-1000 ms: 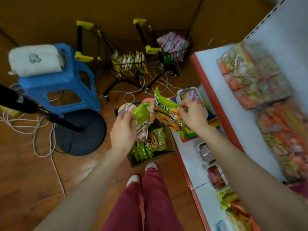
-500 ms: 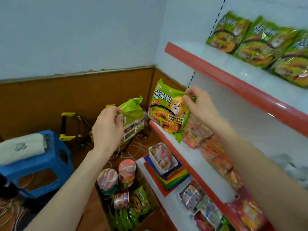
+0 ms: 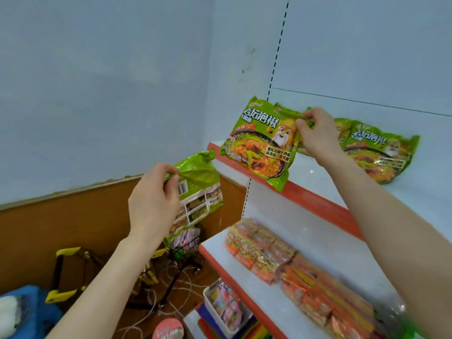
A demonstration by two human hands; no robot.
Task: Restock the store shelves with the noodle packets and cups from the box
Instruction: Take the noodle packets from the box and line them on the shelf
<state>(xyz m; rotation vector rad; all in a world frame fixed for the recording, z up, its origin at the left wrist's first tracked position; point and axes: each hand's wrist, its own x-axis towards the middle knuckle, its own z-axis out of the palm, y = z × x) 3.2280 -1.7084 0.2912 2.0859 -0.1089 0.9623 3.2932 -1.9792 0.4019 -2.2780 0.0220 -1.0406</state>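
My right hand (image 3: 315,133) pinches the top edge of a green noodle packet (image 3: 259,145), front side facing me, held over the left end of the upper shelf (image 3: 315,199) with its red front lip. More green packets (image 3: 381,148) of the same kind lie on that shelf behind my hand. My left hand (image 3: 154,201) pinches a second green packet (image 3: 198,194) by its top corner, barcode side toward me, left of the shelf and lower. A pink-lidded noodle cup (image 3: 168,329) shows at the bottom edge; the box itself is out of view.
Orange packets (image 3: 288,263) fill the middle shelf below. A white tray of pink sachets (image 3: 225,307) sits on the lowest shelf. Left of the shelving stand black wire racks with yellow handles (image 3: 66,272), loose cables on the floor and a blue stool (image 3: 27,311).
Both hands rose from the box on the floor with a green packet each. The right hand's packet now reaches the upper shelf; the left hand's packet trails lower.
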